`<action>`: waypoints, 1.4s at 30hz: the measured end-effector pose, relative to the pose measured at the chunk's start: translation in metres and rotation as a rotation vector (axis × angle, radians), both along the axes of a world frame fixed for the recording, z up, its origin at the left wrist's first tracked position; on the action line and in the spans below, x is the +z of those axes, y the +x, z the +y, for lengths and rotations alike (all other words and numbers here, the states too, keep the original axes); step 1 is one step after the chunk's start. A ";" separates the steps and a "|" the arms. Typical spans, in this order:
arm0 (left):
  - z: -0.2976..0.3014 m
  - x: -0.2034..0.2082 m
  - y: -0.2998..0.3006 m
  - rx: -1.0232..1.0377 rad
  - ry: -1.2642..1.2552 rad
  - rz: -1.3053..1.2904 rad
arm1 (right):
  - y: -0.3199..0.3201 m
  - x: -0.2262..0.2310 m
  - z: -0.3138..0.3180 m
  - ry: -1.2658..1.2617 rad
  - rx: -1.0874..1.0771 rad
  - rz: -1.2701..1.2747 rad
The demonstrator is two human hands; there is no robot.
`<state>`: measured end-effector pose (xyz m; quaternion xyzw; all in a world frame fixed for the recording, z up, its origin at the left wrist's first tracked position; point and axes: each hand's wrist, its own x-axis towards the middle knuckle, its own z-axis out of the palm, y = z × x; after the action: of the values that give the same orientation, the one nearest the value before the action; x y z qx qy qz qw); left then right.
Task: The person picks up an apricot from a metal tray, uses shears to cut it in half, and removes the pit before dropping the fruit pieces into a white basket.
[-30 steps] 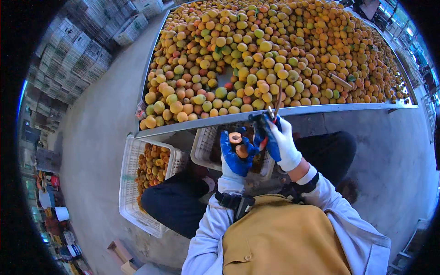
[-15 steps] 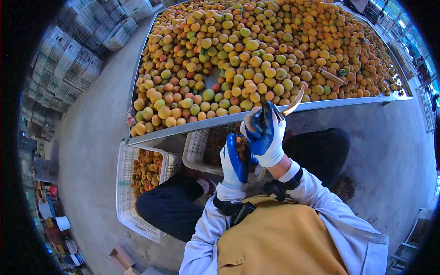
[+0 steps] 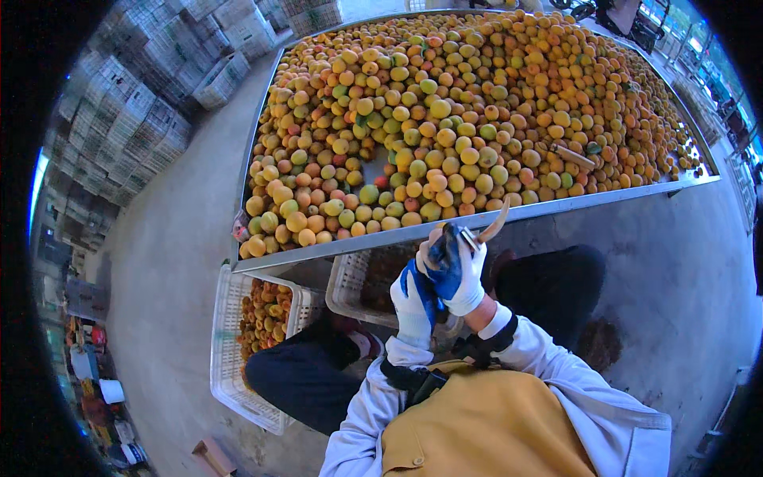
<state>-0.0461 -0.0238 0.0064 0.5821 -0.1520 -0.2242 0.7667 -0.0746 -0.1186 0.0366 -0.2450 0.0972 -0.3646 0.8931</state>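
Observation:
Both my hands wear white gloves with blue coated palms and meet in front of my chest, just below the near edge of a metal table (image 3: 350, 245). My right hand (image 3: 459, 274) is closed around a tool with a curved tan end (image 3: 496, 223) pointing up and right; a bit of metal shows at its base. My left hand (image 3: 415, 306) is closed and pressed against the right from the lower left; whatever it grips is hidden. Beyond them a heap of yellow-orange apricots (image 3: 469, 155), some green or reddish, covers most of the table.
A white plastic crate (image 3: 226, 338) beside my left knee holds pitted-looking orange fruit pieces (image 3: 266, 314). Another crate (image 3: 343, 282) with dark contents stands under the table edge between my legs. A brown stick-like piece (image 3: 572, 156) lies on the apricots. Stacked crates (image 3: 119, 111) stand far left.
My left hand has moved up against the right; the brown piece seen in it earlier is now hidden. The tool has tipped more upright. The view has shifted slightly, showing more beyond the table.

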 end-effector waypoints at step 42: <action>0.076 0.078 0.110 -0.017 0.893 -1.207 | -0.027 0.020 -0.007 -0.965 0.197 0.797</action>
<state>0.0635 0.0525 0.0846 0.8583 -0.4452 0.0879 0.2395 -0.1019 -0.1258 0.0562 -0.7450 0.2241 -0.1643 0.6064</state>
